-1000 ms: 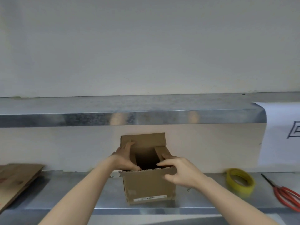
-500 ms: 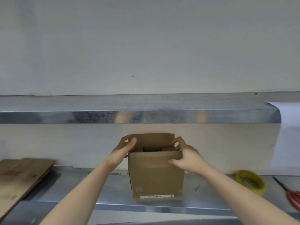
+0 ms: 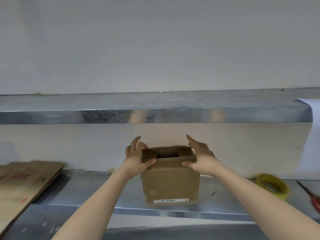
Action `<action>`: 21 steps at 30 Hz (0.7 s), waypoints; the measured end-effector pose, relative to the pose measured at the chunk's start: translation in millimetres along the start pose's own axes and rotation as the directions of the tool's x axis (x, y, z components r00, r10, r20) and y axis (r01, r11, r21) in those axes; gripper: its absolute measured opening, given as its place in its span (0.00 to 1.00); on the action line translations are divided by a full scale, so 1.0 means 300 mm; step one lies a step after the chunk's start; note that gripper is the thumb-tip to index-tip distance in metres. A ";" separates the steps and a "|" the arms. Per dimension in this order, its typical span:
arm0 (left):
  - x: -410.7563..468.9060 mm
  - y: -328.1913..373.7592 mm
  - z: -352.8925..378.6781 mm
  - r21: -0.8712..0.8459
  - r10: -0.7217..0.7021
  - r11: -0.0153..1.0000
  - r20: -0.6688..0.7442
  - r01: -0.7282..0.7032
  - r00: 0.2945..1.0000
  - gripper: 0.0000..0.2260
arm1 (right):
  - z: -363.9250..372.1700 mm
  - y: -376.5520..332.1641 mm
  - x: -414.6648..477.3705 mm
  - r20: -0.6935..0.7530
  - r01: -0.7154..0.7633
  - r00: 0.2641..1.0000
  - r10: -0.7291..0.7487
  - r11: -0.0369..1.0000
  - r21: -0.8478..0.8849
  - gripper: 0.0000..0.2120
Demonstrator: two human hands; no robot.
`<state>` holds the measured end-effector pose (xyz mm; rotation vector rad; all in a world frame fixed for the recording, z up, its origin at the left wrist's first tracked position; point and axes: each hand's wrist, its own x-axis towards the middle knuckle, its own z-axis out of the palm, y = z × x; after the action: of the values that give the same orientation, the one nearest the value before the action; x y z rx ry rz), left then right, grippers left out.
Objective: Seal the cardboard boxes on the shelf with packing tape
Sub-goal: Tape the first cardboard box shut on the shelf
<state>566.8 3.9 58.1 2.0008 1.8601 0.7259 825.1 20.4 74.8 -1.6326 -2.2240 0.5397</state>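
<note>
Head view showed the lower metal shelf (image 3: pixel 86 187) running the full width, with flattened cardboard (image 3: pixel 26 184) lying on its left end. The cardboard box (image 3: pixel 170 184) stood upright near the shelf's front edge, about in the middle. Half a second before, a tall rear flap had risen above the box; now it no longer stood up, and the blurred rear edge hid where it had gone. The two side flaps lay folded inward, with a dark gap left open between them.

The left hand (image 3: pixel 136 161) and right hand (image 3: pixel 200 158) had shifted to flank the top. Each had its fingers spread and straight along a side and its thumb pressed against the front upper edge, with nothing pinched.

The top looked only partly closed, so taping probably could not start yet. The yellow tape roll (image 3: pixel 271 186) sat untouched well to the right, with red-handled scissors (image 3: pixel 315 200) just beyond it.
</note>
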 end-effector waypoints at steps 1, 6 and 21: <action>-0.004 -0.002 0.010 -0.016 0.018 1.000 0.016 -0.018 1.000 0.15 | 0.008 0.003 0.000 0.007 0.008 1.000 -0.008 1.000 -0.027 0.37; -0.020 0.023 0.043 -0.064 0.025 0.998 -0.027 -0.027 0.999 0.07 | 0.036 0.020 -0.009 -0.052 0.024 0.998 -0.027 0.998 -0.060 0.21; 0.012 0.238 0.207 -0.077 0.032 0.996 -0.078 -0.038 0.996 0.09 | -0.038 0.466 -0.158 -0.212 -0.360 0.912 0.350 0.933 -0.009 0.15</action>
<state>660.8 6.9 47.0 1.9866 1.8129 0.8833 960.6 14.2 15.1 -2.0342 -1.8118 0.3834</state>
